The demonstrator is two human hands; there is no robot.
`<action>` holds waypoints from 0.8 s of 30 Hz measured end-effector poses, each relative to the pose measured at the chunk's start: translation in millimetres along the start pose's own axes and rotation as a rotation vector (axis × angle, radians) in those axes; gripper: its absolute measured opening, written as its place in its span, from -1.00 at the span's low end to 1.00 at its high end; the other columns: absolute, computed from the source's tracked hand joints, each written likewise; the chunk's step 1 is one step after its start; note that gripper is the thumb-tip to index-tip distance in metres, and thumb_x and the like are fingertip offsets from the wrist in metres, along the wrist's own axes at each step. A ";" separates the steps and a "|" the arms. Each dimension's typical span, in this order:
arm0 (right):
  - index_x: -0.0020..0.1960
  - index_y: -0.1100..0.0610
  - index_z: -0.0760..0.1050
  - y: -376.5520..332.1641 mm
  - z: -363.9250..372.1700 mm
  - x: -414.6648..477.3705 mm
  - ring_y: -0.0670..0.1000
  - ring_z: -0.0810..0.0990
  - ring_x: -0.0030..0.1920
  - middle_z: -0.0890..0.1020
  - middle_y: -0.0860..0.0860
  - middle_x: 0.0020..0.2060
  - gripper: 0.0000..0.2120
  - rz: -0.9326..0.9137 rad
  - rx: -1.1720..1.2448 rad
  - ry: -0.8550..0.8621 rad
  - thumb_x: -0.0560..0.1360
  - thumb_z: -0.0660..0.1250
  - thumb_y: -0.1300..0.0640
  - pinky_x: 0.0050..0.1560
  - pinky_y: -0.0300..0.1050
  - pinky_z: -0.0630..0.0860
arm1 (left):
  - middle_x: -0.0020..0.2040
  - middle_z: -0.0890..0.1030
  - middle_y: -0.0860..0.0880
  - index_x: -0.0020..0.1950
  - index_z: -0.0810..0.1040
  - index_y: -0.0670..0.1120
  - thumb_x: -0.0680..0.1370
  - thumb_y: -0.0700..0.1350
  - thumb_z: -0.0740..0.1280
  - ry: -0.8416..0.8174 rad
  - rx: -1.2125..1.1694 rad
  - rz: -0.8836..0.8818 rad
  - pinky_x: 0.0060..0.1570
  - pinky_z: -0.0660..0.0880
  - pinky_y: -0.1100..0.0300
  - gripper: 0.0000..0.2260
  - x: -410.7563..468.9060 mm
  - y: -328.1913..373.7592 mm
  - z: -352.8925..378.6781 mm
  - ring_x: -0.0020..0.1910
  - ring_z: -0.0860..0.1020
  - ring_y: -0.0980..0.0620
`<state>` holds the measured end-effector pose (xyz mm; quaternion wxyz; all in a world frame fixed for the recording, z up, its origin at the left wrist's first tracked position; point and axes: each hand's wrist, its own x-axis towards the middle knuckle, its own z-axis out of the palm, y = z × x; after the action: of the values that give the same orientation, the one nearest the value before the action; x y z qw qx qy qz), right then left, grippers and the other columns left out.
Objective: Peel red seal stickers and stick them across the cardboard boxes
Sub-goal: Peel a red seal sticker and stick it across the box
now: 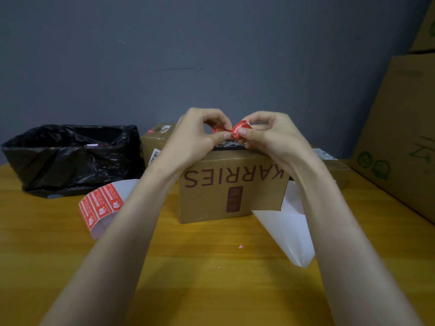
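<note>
A brown cardboard box (231,194) printed "KARRIES" stands on the wooden table (211,278) in front of me. Above its far top edge, my left hand (197,135) and my right hand (270,135) together pinch one red seal sticker (237,130) between thumbs and fingertips. The sticker is bent between the two hands. To the left of the box lies a curled backing sheet (101,205) that carries several red stickers. A white empty backing sheet (289,234) lies at the box's right side.
A bin lined with a black bag (70,156) sits at the back left. Another small cardboard box (155,142) stands behind the main one, a flat box (334,165) at the right. Large cartons (404,128) stack along the right edge. Tiny red scraps (240,246) lie on the table.
</note>
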<state>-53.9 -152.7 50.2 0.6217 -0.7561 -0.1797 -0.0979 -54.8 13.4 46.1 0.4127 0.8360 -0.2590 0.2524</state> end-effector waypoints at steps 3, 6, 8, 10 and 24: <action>-0.08 0.27 0.52 1.3 -0.9 0.8 -0.07 0.56 -0.35 0.60 0.17 -0.28 -0.94 0.056 0.047 -0.035 0.45 0.37 0.33 -0.31 -0.33 0.50 | -0.11 0.44 0.17 -0.26 0.53 0.17 0.43 -0.18 0.45 -0.011 0.027 -0.005 0.14 0.36 0.14 -0.76 0.1 1.4 0.5 -0.02 0.45 0.16; -0.11 0.25 0.53 1.4 -2.4 1.5 -0.09 0.57 -0.37 0.61 0.10 -0.34 -0.94 0.061 0.021 -0.052 0.43 0.39 0.32 -0.31 -0.32 0.50 | -0.09 0.41 0.17 -0.27 0.53 0.18 0.43 -0.16 0.45 -0.031 0.039 -0.003 0.22 0.35 0.05 -0.76 -0.4 2.7 -0.7 0.01 0.43 0.17; -0.11 0.22 0.54 0.4 -3.4 0.7 -0.11 0.57 -0.37 0.62 0.06 -0.37 -0.93 0.054 0.001 -0.061 0.43 0.40 0.30 -0.30 -0.31 0.49 | -0.09 0.41 0.18 -0.28 0.52 0.20 0.42 -0.13 0.46 -0.026 0.058 0.001 0.25 0.34 -0.02 -0.76 -0.5 3.9 -0.7 0.04 0.44 0.14; -0.11 0.21 0.54 -0.9 -3.6 -0.7 -0.12 0.57 -0.36 0.63 0.05 -0.35 -0.93 0.053 -0.016 -0.065 0.42 0.41 0.29 -0.28 -0.31 0.50 | -0.11 0.40 0.19 -0.31 0.50 0.22 0.40 -0.09 0.48 -0.009 0.086 0.009 0.25 0.32 -0.09 -0.75 -0.2 5.5 0.2 0.05 0.43 0.13; -0.08 0.25 0.56 -5.7 -4.1 -5.0 -0.07 0.62 -0.30 0.66 0.08 -0.30 -0.86 0.012 -0.092 -0.027 0.39 0.45 0.25 -0.21 -0.32 0.55 | -0.11 0.38 0.08 -0.26 0.67 0.02 0.32 -0.04 0.51 0.184 0.296 0.216 0.10 0.17 0.08 -0.94 -3.1 6.3 4.2 -0.02 0.34 0.12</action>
<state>-60.5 -156.5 54.4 0.5843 -0.7862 -0.1789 -0.0923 -60.2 7.4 45.4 0.2778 0.8283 -0.2683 0.4060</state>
